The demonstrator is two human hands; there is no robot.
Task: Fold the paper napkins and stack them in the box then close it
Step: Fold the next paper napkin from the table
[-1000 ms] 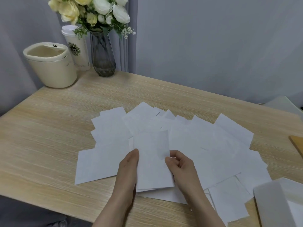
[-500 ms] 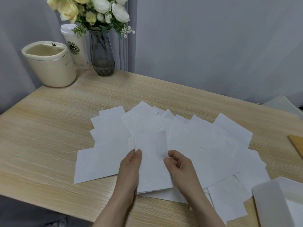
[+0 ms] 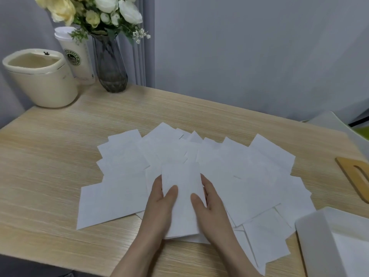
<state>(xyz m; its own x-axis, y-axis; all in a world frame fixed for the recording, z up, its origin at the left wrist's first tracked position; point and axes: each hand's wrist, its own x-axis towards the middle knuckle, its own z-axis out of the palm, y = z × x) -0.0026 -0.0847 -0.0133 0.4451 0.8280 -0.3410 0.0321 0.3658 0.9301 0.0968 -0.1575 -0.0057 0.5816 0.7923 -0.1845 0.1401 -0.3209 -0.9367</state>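
Note:
Several white paper napkins [image 3: 249, 172] lie fanned out over the middle of the wooden table [image 3: 50, 166]. One folded napkin [image 3: 182, 182], a narrow upright rectangle, sits between my hands above the pile. My left hand [image 3: 159, 204] holds its left edge, thumb on top and fingers behind. On the other side my right hand [image 3: 209, 200] holds the right edge the same way. The white box [image 3: 315, 240] stands open at the bottom right with white paper inside it.
A cream pot [image 3: 40, 80], a white lidded cup [image 3: 77, 56] and a dark glass vase [image 3: 110, 62] of flowers stand at the back left corner. A wooden lid with a slot [image 3: 353, 176] lies at the right edge. A grey wall is behind.
Both hands have shifted up the folded napkin and now hold its two side edges with thumbs on top; the napkin looks narrower and squarer to me.

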